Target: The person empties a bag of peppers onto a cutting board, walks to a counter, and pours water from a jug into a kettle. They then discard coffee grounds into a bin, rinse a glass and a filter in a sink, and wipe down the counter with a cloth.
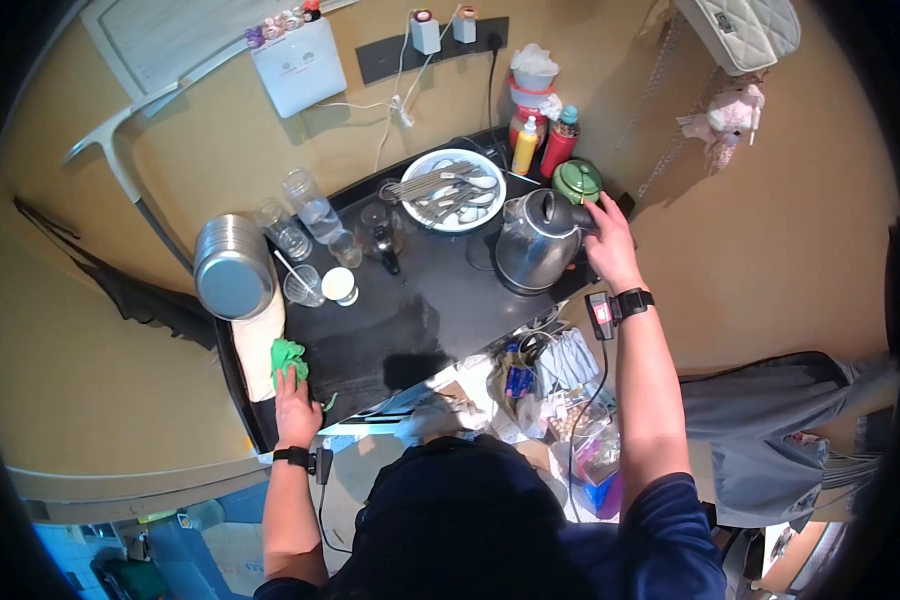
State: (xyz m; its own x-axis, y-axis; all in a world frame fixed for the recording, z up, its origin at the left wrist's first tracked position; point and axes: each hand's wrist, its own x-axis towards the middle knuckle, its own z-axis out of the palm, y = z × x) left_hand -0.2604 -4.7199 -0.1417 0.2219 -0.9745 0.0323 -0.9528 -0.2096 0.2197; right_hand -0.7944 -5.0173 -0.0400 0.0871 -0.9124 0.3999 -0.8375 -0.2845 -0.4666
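My right hand (613,243) is at the handle side of a steel electric kettle (536,245), its fingers closed around the black handle. The kettle stands upright at the right end of the black tabletop (425,310). At the left end, my left hand (295,408) holds a crumpled green cloth (289,360) down by its fingertips. Under that cloth lies a folded cream cloth (257,350) along the left edge. A green lidded pot (577,181) sits just behind the kettle.
A white bowl of spoons and chopsticks (451,222), a glass pitcher (312,207), a glass with a straw (303,287), a white cup (339,286) and a steel canister (234,270) stand on the table. Bottles (561,142) stand at the back right. Bags and cables (568,365) fill the space below.
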